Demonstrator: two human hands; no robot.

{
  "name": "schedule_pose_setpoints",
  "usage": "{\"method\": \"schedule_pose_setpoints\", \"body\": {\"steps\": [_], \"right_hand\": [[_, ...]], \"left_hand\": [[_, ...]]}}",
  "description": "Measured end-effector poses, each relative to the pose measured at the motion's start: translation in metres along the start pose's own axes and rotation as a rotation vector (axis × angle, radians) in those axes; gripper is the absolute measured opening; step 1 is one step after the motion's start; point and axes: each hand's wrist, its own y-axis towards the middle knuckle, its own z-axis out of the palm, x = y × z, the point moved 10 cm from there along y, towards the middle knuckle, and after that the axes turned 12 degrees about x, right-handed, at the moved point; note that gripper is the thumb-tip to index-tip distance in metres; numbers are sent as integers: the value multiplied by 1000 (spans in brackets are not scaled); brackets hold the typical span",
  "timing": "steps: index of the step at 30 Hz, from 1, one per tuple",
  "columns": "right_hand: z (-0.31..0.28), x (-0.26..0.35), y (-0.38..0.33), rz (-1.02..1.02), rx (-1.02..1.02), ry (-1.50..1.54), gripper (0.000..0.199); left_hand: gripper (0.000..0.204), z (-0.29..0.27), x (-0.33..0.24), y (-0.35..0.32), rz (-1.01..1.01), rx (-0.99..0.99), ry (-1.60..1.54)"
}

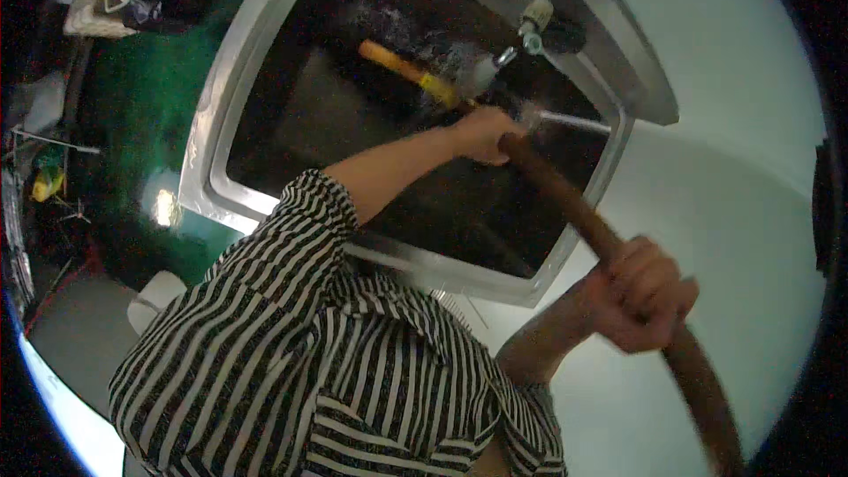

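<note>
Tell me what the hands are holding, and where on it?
A long brown pole: the right hand grips it partway along, and the left hand grips it farther up in the picture.

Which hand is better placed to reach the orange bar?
Probably the left hand: it grips the brown stick nearer the orange bar, while the right hand grips farther away.

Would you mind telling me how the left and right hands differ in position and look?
The left hand appears within the outline of the metal frame; the right hand appears outside it. The left hand looks smaller, its fingers largely hidden; the right hand looks larger, its curled fingers visible. Both grip the brown pole.
</note>
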Motion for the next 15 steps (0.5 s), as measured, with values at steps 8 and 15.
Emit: {"method": "schedule_pose_setpoints", "body": {"steps": [8, 15], "right_hand": [[7, -16, -5, 42, 136, -254, 20], [5, -21, -18, 320, 213, 199, 20]], "left_hand": [[18, 2, -58, -22, 22, 59, 97], [14, 25, -13, -25, 60, 0, 91]]}}
